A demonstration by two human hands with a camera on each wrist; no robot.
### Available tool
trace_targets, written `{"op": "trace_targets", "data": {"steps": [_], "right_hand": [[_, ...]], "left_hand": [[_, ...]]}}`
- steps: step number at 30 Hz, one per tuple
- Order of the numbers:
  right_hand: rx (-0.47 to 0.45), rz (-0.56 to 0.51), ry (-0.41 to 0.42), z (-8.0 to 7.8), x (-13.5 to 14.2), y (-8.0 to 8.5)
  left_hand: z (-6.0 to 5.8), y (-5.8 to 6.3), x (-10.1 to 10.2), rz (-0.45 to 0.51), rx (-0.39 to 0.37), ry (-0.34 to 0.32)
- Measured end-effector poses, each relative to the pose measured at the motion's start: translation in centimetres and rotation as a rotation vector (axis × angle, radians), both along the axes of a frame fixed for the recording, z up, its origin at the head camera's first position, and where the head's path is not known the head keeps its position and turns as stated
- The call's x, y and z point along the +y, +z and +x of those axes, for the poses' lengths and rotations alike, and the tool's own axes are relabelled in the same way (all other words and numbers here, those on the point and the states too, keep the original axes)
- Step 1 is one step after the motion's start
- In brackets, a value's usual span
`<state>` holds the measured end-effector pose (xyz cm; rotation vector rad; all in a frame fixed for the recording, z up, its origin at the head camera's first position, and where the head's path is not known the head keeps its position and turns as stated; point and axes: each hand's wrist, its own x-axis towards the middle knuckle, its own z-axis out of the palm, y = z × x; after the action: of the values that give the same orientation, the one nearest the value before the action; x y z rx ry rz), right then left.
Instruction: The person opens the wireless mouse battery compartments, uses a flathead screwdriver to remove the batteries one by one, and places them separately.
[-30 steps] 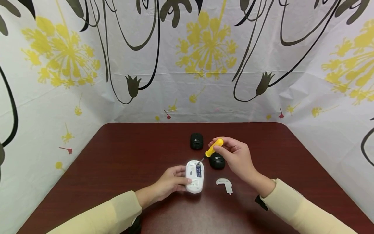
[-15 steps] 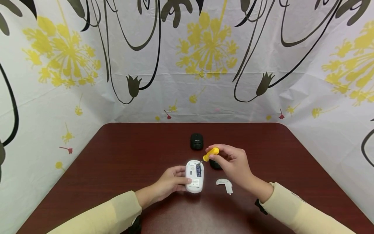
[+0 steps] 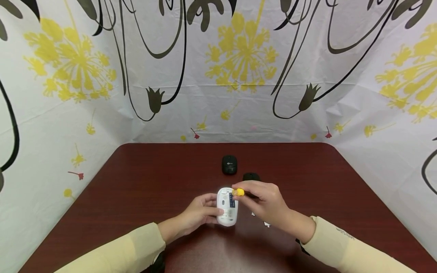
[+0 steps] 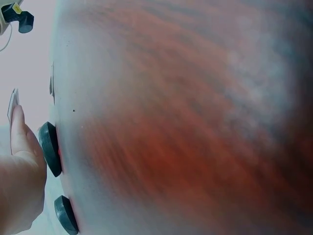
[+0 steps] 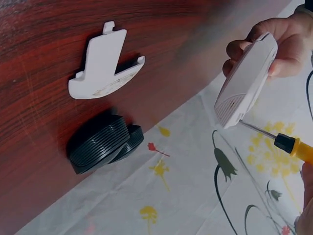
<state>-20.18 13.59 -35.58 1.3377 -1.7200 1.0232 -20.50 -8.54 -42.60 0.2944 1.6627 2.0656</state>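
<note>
Head view: white mouse (image 3: 227,207) is underside-up, lifted off the desk (image 3: 164,178), long axis running near-far. Left hand (image 3: 201,210) has it from the left side, grip pinching the near half, thumb over the underside. Right hand (image 3: 263,199) is just beside it on the right; its grip pinches the yellow handle of a screwdriver (image 5: 283,142), which shows almost end-on over the mouse's far right part. Key relation: screwdriver tip against the mouse's far end. Right wrist view has the shaft reaching that end, seemingly touching; can't tell if the tip is seated. Left hand is the one on the mouse itself. Loose white cover (image 5: 100,61) lies on the desk, mostly under the right hand from above. Two black mice beyond: one far (image 3: 229,165), one partly hidden behind the right hand (image 3: 251,177).
</note>
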Motion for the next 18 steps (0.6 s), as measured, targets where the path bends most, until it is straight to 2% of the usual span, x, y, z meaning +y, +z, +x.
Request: {"op": "trace_targets", "data": {"steps": [2, 5, 13, 18], "right_hand": [[0.009, 0.003, 0.006, -0.04, -0.11, 0.00], [-0.032, 0.001, 0.015, -0.06, -0.08, 0.16], [-0.281, -0.027, 0.006, -0.28, 0.38, 0.69], [-0.394, -0.029, -0.051, -0.43, 0.57, 0.90]], "left_hand": [[0.02, 0.05, -0.04, -0.001, 0.002, -0.004], [0.01, 0.12, -0.06, -0.006, 0.002, -0.006], [0.13, 0.34, -0.02, -0.029, -0.001, -0.006], [0.22, 0.28, 0.00, -0.023, 0.001, -0.008]]}}
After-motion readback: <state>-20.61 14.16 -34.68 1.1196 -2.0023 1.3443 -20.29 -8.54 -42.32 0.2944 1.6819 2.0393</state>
